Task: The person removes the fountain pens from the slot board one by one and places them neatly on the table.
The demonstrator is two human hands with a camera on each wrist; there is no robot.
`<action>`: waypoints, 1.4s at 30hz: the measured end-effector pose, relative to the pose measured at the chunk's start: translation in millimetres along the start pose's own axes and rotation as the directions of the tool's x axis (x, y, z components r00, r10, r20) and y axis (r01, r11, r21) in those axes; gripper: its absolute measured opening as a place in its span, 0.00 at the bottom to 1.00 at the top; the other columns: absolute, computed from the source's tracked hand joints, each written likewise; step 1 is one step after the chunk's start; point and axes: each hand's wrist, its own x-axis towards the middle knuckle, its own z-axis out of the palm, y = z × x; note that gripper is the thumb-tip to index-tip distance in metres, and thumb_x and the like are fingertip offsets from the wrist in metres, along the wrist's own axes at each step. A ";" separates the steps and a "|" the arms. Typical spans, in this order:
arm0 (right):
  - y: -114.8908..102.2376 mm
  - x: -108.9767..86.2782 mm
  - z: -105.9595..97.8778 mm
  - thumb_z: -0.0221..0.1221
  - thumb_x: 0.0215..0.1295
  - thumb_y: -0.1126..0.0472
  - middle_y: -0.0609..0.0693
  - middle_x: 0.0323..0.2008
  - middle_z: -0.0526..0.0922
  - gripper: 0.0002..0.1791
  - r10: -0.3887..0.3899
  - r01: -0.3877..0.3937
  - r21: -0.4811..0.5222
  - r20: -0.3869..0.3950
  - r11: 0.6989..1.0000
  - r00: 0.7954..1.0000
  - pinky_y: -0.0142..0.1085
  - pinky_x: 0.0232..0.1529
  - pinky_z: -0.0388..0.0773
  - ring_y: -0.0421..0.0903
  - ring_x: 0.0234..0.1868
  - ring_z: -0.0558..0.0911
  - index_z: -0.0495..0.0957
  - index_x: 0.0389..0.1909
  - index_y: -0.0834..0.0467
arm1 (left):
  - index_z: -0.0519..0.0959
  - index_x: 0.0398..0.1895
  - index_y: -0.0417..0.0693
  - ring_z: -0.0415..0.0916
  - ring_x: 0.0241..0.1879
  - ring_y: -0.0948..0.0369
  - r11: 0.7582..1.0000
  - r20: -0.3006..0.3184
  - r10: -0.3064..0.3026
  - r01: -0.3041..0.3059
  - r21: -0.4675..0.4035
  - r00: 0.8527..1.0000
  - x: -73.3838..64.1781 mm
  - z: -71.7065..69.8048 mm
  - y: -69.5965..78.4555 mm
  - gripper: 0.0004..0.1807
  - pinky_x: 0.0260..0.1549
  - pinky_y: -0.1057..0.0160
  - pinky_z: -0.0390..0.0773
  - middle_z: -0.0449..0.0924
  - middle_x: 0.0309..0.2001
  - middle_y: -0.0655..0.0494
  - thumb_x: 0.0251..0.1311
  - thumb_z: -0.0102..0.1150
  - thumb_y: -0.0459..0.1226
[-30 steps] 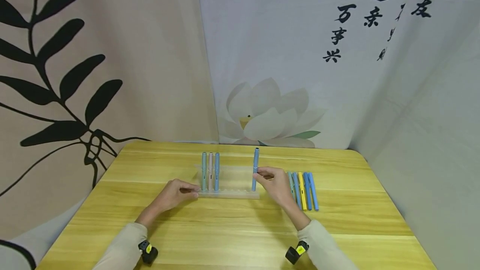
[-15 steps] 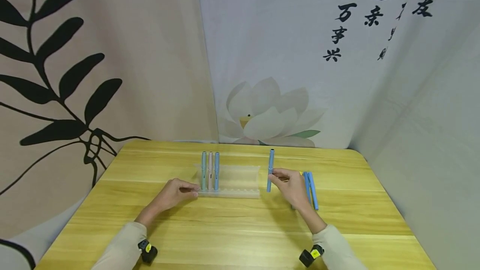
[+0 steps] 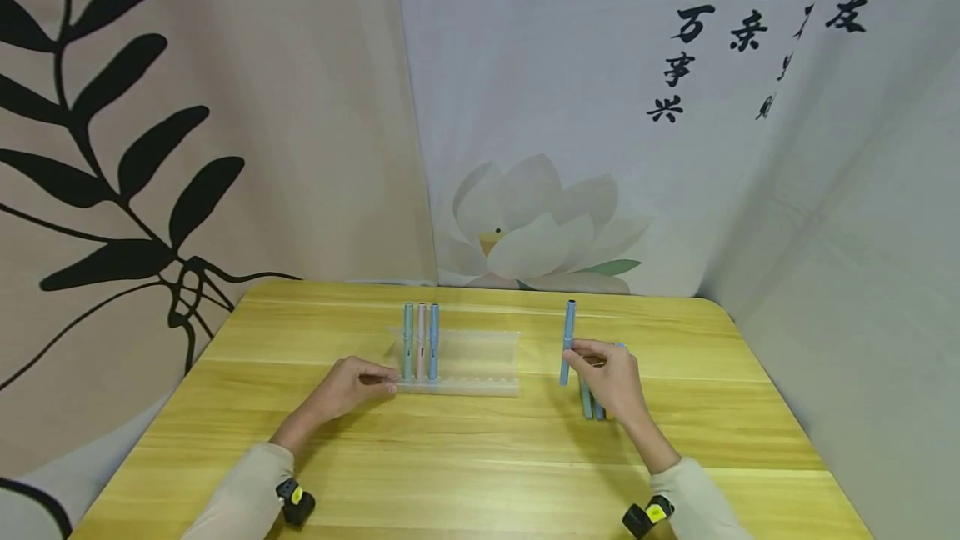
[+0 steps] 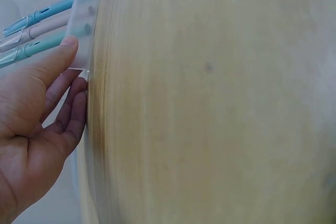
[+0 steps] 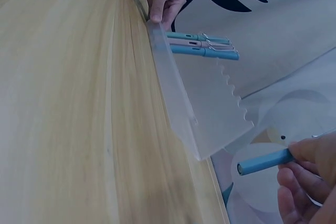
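A clear pen rack (image 3: 480, 361) stands on the table with a green pen (image 3: 408, 340), a pale pink pen (image 3: 422, 340) and a blue pen (image 3: 434, 340) side by side in its left slots. My left hand (image 3: 345, 397) grips the rack's left end; in the left wrist view its thumb (image 4: 67, 45) presses on the corner. To the right of the rack, apart from it, my right hand (image 3: 611, 377) pinches another blue pen (image 3: 568, 327), held nearly upright. The right wrist view shows this pen's lower end (image 5: 262, 163) sticking out from the fingers.
Several pens (image 3: 587, 402) lie beneath and behind my right hand, mostly hidden by it. The wooden table (image 3: 450, 473) reaches back to a printed curtain (image 3: 555, 107). Bare slots run along the rack's right part.
My right hand has carried the blue pen rightward, away from the rack's right end, and now covers most of the lying pens. The left hand and the rack stay in place.
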 end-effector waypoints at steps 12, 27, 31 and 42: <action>11.6 -5.5 -18.6 0.68 0.67 0.56 0.52 0.41 0.90 0.17 0.027 -0.027 -0.005 -0.034 1.000 0.999 0.29 0.40 0.82 0.45 0.40 0.86 0.87 0.51 0.61 | 0.87 0.52 0.42 0.85 0.48 0.55 1.000 0.001 -0.002 0.002 0.009 1.000 0.8 -0.2 1.0 0.16 0.43 0.67 0.83 0.88 0.50 0.48 0.66 0.68 0.41; 28.8 -13.1 -43.4 0.66 0.69 0.50 0.54 0.43 0.90 0.20 0.115 -0.121 -0.073 -0.076 0.990 0.990 0.28 0.37 0.80 0.42 0.41 0.85 0.86 0.53 0.61 | 0.87 0.53 0.42 0.85 0.46 0.56 1.000 -0.004 -0.014 0.014 0.006 1.000 1.5 0.4 -0.6 0.17 0.42 0.65 0.84 0.88 0.49 0.48 0.66 0.68 0.41; 33.9 -13.3 -49.0 0.67 0.69 0.50 0.54 0.42 0.90 0.19 0.138 -0.147 -0.092 -0.095 0.985 0.986 0.29 0.36 0.79 0.40 0.39 0.85 0.87 0.52 0.59 | 0.87 0.53 0.43 0.85 0.46 0.56 1.000 -0.003 -0.016 0.016 0.006 1.000 1.4 0.0 0.0 0.17 0.42 0.65 0.84 0.88 0.49 0.48 0.65 0.68 0.41; 50.9 -16.0 -67.0 0.67 0.69 0.51 0.55 0.40 0.90 0.19 0.122 -0.140 -0.149 -0.128 0.979 0.984 0.27 0.35 0.79 0.35 0.35 0.84 0.87 0.50 0.62 | 0.87 0.52 0.42 0.85 0.46 0.57 1.000 -0.005 -0.027 0.027 0.003 1.000 1.3 -0.5 1.4 0.17 0.41 0.66 0.83 0.88 0.49 0.48 0.65 0.69 0.42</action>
